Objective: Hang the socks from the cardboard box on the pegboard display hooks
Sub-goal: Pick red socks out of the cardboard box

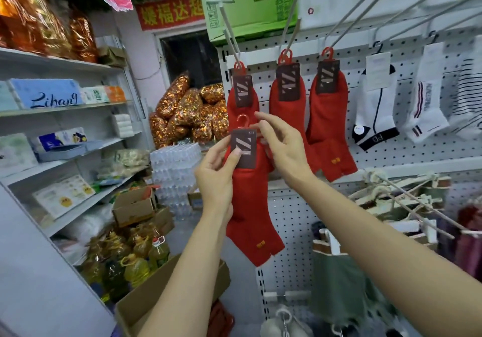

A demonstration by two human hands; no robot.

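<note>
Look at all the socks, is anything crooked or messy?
Nothing much. Three red sock pairs hang straight on the hooks. The fourth red pair is not up yet: the left hand pinches its card, the right hand beside it.

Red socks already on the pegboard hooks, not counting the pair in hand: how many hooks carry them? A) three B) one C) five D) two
A: three hooks each carry red socks, the left, middle and right sets, while the left hand holds a fourth pair by its card, not yet on a hook.
</note>
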